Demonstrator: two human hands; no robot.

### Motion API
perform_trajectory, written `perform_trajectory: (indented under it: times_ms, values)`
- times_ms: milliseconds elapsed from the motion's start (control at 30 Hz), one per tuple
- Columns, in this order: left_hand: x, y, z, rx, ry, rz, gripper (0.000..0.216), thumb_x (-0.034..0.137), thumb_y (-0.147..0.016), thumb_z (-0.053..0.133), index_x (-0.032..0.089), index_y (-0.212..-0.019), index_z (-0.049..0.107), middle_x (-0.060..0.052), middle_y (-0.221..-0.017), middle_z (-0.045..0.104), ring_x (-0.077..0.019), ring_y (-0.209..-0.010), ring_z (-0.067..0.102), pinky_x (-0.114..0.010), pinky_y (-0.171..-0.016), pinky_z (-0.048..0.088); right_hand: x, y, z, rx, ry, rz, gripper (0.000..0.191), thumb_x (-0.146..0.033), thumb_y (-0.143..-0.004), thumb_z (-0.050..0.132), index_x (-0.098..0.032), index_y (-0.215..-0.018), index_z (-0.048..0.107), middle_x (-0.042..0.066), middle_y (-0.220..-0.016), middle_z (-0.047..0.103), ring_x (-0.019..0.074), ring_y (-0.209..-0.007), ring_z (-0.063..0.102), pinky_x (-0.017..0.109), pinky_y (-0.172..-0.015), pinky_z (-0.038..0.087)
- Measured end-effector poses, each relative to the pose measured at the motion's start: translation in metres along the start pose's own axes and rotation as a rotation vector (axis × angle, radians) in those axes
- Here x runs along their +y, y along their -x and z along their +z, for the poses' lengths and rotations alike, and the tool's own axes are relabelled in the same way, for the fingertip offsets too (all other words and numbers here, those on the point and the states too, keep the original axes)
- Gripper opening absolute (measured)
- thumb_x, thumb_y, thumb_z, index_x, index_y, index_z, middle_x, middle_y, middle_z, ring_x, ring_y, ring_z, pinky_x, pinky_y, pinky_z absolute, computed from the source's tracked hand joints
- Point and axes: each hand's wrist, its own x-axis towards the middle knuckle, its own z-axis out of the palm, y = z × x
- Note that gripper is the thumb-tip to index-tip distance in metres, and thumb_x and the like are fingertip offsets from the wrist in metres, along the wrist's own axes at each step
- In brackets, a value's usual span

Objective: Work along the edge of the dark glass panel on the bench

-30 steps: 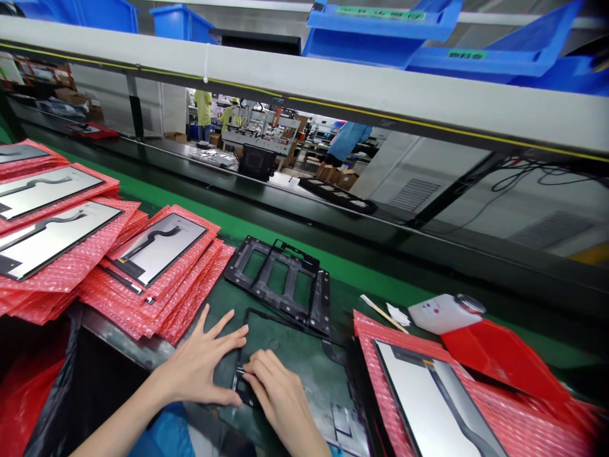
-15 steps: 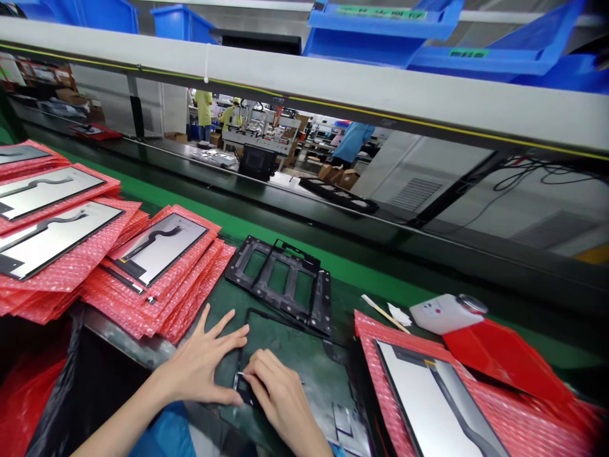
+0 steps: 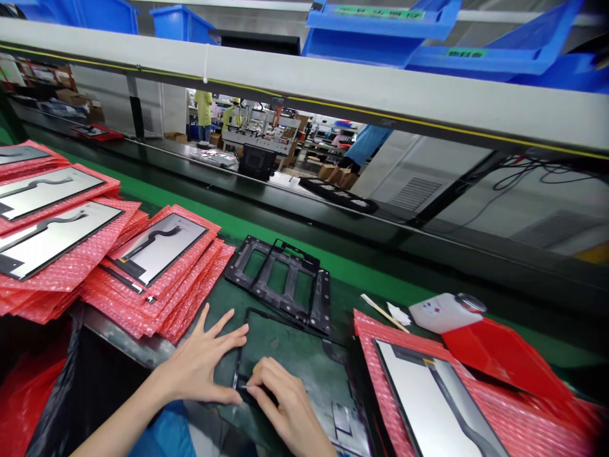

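Head view: thin black frame (image 3: 239,355) flat on the desk (image 3: 214,304), between the red bubble-wrap stacks, just below the slotted black plate (image 3: 288,281). Left hand (image 3: 204,362) splayed at the frame's left edge, fingers spread, gripping nothing. Right hand (image 3: 283,400) at the frame's near-left corner, thumb and index pinching a small pale sliver (image 3: 243,386); too small to identify.

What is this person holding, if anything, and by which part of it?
The right grip seems to pinch a tiny pale piece by one end; what it is cannot be told. The left grip is spread open, holding nothing.
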Motion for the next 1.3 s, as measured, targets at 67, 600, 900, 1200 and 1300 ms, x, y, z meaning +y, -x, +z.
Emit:
perform_trajectory:
  times_ms: [67,600,900,1200,1300]
  values:
    - [-0.001,0.000,0.001,0.006,0.008,0.008,0.100,0.074,-0.073,0.063,0.026,-0.152,0.025,-0.009,-0.151,0.043,-0.0340,-0.149,0.011,-0.067,-0.113,-0.014,0.000,0.002,0.000,-0.002,-0.025,0.005,0.023,-0.031,-0.105,0.046,-0.020,-0.087,0.055,0.003,-0.090,0.055,0.0172,-0.087,0.051,0.028,-0.075,0.034]
    - [0.001,-0.001,-0.001,0.016,0.016,0.008,0.105,0.074,-0.072,0.065,0.030,-0.155,0.018,-0.008,-0.153,0.040,-0.0351,-0.149,0.013,-0.068,-0.112,-0.015,-0.015,0.018,-0.013,0.081,-0.310,0.113,0.032,-0.043,-0.101,0.050,-0.018,-0.083,0.059,0.004,-0.087,0.053,0.0173,-0.081,0.051,0.027,-0.072,0.035]
    - [0.001,-0.001,-0.003,-0.014,0.002,0.012,0.087,0.071,-0.084,0.054,0.028,-0.153,0.024,-0.007,-0.155,0.037,-0.0329,-0.149,0.012,-0.068,-0.114,-0.013,-0.008,0.023,-0.024,0.160,-0.389,0.115,0.026,-0.039,-0.099,0.056,-0.019,-0.082,0.059,0.002,-0.083,0.050,0.0153,-0.076,0.049,0.025,-0.067,0.032]
    - [0.002,-0.002,0.001,0.005,-0.061,-0.036,0.043,0.040,-0.102,0.039,0.031,-0.145,0.038,0.002,-0.155,0.038,-0.0253,-0.150,0.015,-0.066,-0.117,-0.007,-0.009,0.026,-0.036,0.244,-0.383,0.143,0.027,-0.039,-0.097,0.057,-0.019,-0.081,0.059,0.002,-0.082,0.049,0.0165,-0.075,0.047,0.026,-0.067,0.033]
    - [0.002,-0.002,0.000,-0.004,-0.066,-0.043,0.041,0.039,-0.104,0.034,0.031,-0.143,0.039,0.003,-0.155,0.038,-0.0247,-0.150,0.016,-0.067,-0.117,-0.007,-0.011,0.026,-0.041,0.272,-0.382,0.152,0.029,-0.042,-0.097,0.057,-0.019,-0.080,0.059,0.003,-0.082,0.048,0.0168,-0.075,0.047,0.025,-0.066,0.034]
